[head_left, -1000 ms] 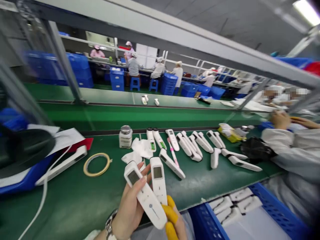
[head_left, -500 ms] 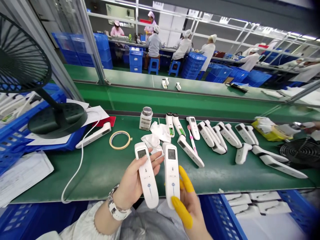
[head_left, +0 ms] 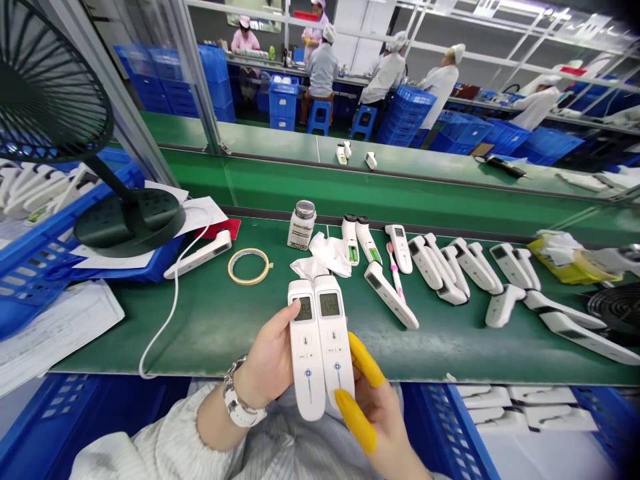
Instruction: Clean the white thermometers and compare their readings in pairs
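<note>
Thermometers (head_left: 307,367), 2 of them, both white, sit side by side at lower centre of the frame, screens up, heads towards the top and inner edges apparently touching. Left hand (head_left: 270,363) is clamped on the left thermometer: its thumb lies over the left edge of the left screen (head_left: 304,309), while the fingers underneath are hidden. Right hand (head_left: 377,407) pinches the lower part of the right thermometer (head_left: 335,347), a yellow-covered thumb (head_left: 356,421) on its front and a yellow-covered finger (head_left: 367,360) by its right edge.

For a good side-by-side hold, the left thumb would probably do better on the casing, since it hides part of the left screen, whereas the right screen (head_left: 329,305) shows whole. Keeping both faces at the same tilt should make the 2 displays equally readable. The right thumb seems well placed, low and clear of the upper button. A light grip looks sufficient; squeezing the pair inwards might make the smooth casings slip past each other. Staying below the crumpled tissue (head_left: 333,255) and left of the loose thermometer (head_left: 391,295), near mid-frame, should avoid knocks.
</note>
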Demonstrator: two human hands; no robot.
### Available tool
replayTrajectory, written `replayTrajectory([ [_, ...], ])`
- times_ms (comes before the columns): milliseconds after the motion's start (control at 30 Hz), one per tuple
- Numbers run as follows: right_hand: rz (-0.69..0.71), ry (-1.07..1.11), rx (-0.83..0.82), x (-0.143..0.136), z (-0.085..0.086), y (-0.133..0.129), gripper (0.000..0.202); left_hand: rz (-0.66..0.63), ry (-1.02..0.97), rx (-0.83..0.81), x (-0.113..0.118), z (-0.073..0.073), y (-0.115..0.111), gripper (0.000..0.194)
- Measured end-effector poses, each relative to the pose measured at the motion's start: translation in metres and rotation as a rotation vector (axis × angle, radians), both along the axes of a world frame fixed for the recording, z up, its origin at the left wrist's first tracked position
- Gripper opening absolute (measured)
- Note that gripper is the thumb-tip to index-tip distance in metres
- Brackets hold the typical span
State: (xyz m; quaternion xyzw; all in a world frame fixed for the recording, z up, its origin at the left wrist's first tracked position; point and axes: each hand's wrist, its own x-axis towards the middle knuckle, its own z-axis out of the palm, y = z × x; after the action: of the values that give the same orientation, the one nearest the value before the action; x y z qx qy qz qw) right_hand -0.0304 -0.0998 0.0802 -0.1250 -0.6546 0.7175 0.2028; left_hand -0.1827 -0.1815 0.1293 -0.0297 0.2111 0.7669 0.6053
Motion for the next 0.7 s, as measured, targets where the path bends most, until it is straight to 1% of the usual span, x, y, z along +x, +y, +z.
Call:
replayTrajectory([
  [67,-0.002,0.007,0.023,0.001,-0.003,0.0,0.054,-0.004,0.004,-0.009,0.0,0.002,0.001,0.048],
  [133,-0.018,-0.012,0.094,0.001,-0.003,0.0,0.056,0.012,-0.022,-0.014,0.0,0.005,0.001,0.053],
  [200,-0.1,-0.02,0.267,0.001,-0.002,-0.001,0.06,0.047,-0.055,-0.006,0.001,0.008,0.002,0.054],
  [267,-0.194,0.019,0.489,0.001,-0.001,-0.003,0.064,0.07,-0.056,0.007,0.002,0.01,0.001,0.05],
  [333,-0.216,0.082,0.627,0.0,-0.001,-0.005,0.068,0.101,0.008,-0.001,0.004,0.01,0.0,0.043],
  [367,-0.192,0.102,0.646,0.0,-0.002,-0.006,0.069,0.127,0.052,-0.016,0.006,0.01,0.0,0.041],
  [467,-0.101,0.095,0.585,0.002,-0.004,-0.011,0.07,0.211,0.175,-0.091,0.009,0.009,-0.001,0.041],
  [600,-0.002,0.093,0.417,0.004,-0.009,-0.014,0.062,0.178,0.252,-0.18,0.011,0.007,-0.001,0.029],
  [667,-0.028,0.115,0.294,0.0,-0.009,-0.014,0.05,0.162,0.277,-0.19,0.013,0.005,-0.001,0.025],
  [700,-0.075,0.128,0.215,-0.004,-0.009,-0.014,0.041,0.164,0.291,-0.186,0.015,0.003,0.0,0.024],
])
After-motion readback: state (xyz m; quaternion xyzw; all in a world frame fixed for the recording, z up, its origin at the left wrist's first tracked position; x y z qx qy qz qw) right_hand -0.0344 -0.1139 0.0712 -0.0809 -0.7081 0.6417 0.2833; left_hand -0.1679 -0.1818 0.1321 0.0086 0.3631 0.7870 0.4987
